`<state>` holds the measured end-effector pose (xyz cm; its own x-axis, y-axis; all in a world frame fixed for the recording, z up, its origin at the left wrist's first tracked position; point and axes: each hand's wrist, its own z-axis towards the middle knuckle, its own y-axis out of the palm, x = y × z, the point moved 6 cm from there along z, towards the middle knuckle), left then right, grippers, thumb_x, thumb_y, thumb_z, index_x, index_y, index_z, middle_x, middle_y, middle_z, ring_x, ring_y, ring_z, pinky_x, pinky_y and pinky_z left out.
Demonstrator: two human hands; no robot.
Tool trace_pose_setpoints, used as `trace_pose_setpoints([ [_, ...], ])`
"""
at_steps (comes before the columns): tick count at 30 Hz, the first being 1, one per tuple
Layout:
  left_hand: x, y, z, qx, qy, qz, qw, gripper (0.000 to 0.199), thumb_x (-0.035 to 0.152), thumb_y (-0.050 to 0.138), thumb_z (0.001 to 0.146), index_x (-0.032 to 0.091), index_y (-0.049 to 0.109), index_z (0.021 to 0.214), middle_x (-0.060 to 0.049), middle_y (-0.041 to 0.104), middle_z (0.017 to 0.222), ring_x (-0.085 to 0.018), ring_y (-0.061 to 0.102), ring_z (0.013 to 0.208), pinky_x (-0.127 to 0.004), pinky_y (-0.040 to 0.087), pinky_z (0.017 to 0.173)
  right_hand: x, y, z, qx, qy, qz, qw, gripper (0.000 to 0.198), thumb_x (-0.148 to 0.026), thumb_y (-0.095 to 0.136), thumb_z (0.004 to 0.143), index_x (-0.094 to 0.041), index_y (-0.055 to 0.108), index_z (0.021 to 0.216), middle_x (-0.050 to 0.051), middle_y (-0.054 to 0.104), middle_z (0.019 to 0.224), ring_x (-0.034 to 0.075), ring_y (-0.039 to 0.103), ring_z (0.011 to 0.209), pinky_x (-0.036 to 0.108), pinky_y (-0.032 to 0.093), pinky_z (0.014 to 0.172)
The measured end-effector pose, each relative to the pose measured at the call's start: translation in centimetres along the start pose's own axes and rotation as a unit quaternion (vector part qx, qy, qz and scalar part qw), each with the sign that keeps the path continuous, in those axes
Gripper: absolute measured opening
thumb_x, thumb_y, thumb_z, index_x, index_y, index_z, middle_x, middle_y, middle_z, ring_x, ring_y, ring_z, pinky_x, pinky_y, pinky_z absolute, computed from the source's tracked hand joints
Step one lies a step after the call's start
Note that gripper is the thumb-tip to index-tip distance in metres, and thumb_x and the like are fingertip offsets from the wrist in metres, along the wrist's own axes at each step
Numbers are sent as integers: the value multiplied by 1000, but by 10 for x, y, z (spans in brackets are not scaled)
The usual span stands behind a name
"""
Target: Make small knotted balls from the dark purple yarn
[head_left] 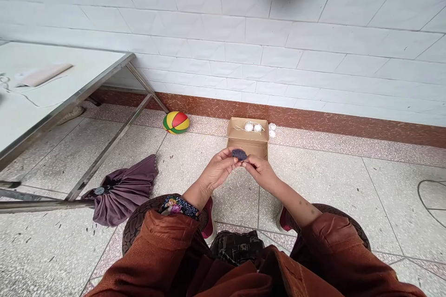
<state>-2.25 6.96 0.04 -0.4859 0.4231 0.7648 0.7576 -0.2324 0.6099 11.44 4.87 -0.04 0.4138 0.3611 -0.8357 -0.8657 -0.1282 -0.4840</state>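
Note:
Between my two hands is a small dark grey, fuzzy bundle that looks like yarn (239, 154). My left hand (219, 167) grips its left side, thumb against fingers. At its lower right edge my right hand (259, 171) pinches with thumb and fingertips; whether a loose end sits in that pinch is too small to tell. Just beyond the hands, on the floor, stands an open brown cardboard box (252, 150), partly hidden by them. White balls of thread (249, 126) lie in its far part, with loose strands.
More white balls (272, 130) lie right of the box. A coloured ball (176, 122) rests by the wall. At left are a metal-framed table (101, 74) and a folded purple umbrella (121, 190). A cable (423, 195) loops on the right floor.

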Motion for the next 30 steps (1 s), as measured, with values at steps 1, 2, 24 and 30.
trace_pose_setpoints([
  [1, 0, -2, 1, 8, 4, 6, 1000, 33, 15, 78, 69, 16, 72, 102, -5, 69, 98, -14, 62, 87, -28, 46, 84, -4, -1, -1, -5, -7, -2, 1000, 15, -30, 51, 97, -22, 60, 89, 2, 62, 81, 17, 60, 77, 29, 47, 73],
  [2, 0, -4, 2, 17, 7, 17, 1000, 33, 16, 78, 69, 16, 72, 102, -5, 69, 97, -14, 62, 86, -28, 46, 83, -9, -2, -3, -9, -13, -3, 1000, 15, -30, 51, 97, -22, 61, 90, 2, 63, 82, 17, 60, 78, 29, 48, 74],
  [24, -20, 40, -68, -31, -30, 8, 999, 47, 16, 77, 71, 22, 67, 116, -4, 67, 105, -14, 63, 89, -29, 49, 83, -28, -15, -40, 59, 23, 67, 996, 23, -38, 50, 95, -21, 60, 82, 0, 60, 74, 15, 57, 68, 26, 47, 65],
  [30, -22, 47, -79, 19, -17, -75, 997, 25, 15, 80, 68, 13, 71, 91, -7, 71, 96, -14, 65, 89, -29, 49, 90, -44, -5, -72, 74, 1, 13, 997, 20, -33, 46, 98, -22, 55, 83, 0, 58, 74, 17, 57, 70, 27, 48, 64],
])
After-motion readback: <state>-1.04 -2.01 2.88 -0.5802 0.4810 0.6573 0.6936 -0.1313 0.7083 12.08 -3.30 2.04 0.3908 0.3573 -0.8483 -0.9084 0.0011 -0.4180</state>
